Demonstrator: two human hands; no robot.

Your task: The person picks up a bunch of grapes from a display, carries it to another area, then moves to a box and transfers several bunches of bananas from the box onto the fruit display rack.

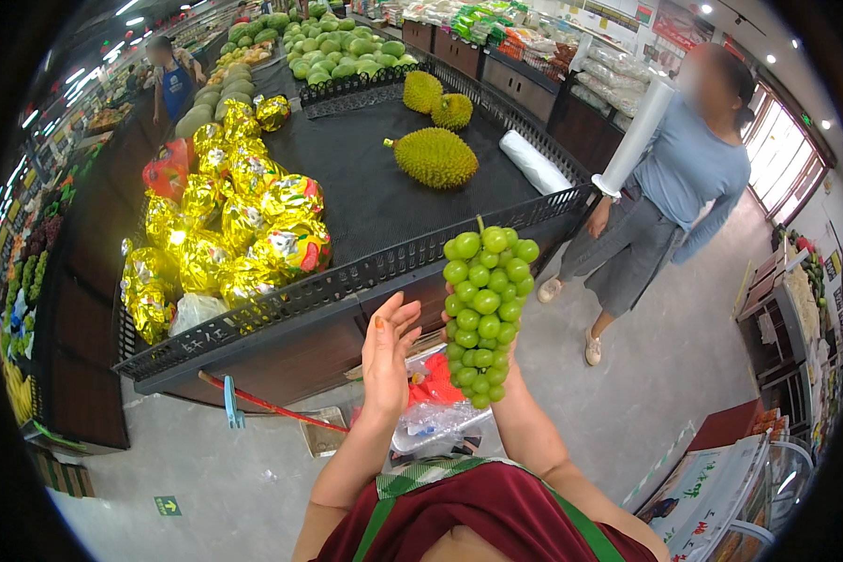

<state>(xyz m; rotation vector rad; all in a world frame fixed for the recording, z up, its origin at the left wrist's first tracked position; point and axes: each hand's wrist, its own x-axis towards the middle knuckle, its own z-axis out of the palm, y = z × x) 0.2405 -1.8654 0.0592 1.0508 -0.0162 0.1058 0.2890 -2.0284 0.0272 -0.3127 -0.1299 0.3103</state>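
Note:
A large bunch of green grapes hangs upright before me, its cut stem pointing up. My right hand supports it from behind, mostly hidden by the fruit; a few fingertips show at the bunch's left edge. Just left of the grapes, my left hand is raised with its fingers apart and nothing in it. Beneath both hands is a metal tray with red material and crumpled clear plastic, partly covered by my forearms and the grapes.
A black-edged display stand ahead bears gold-foil-wrapped packages, spiky jackfruit-like fruits and a plastic bag roll. A person in blue stands at right by a white post. A red stick juts out low left.

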